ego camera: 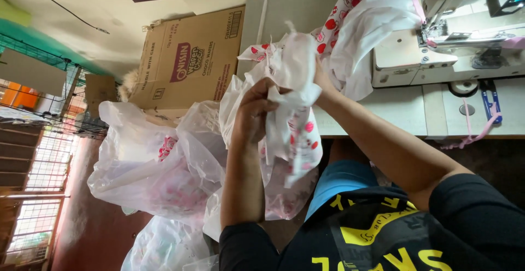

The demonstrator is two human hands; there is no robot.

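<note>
Black sleeves of my printed shirt (377,238) fill the nearest part of the view, and both my bare forearms reach out from them. My left hand (252,115) is closed in a fist around a bunch of white fabric with red spots (292,123), gripping it from the side with the fingers curled tight. My right hand (320,80) is mostly hidden behind the same cloth; it seems to pinch the upper fold, though I cannot tell how far its fingers are closed. The fabric hangs between my hands in front of my blue lap (342,175). Just beside my left arm lies a clear plastic bag (147,167) stuffed with more spotted cloth, with another bag beneath it. Beyond that stands a brown cardboard box (191,58). Farther off, more white fabric (366,25) is heaped on the sewing table (383,118), touching the white sewing machine (454,36), with blue-handled scissors (490,100) lying near its base.
</note>
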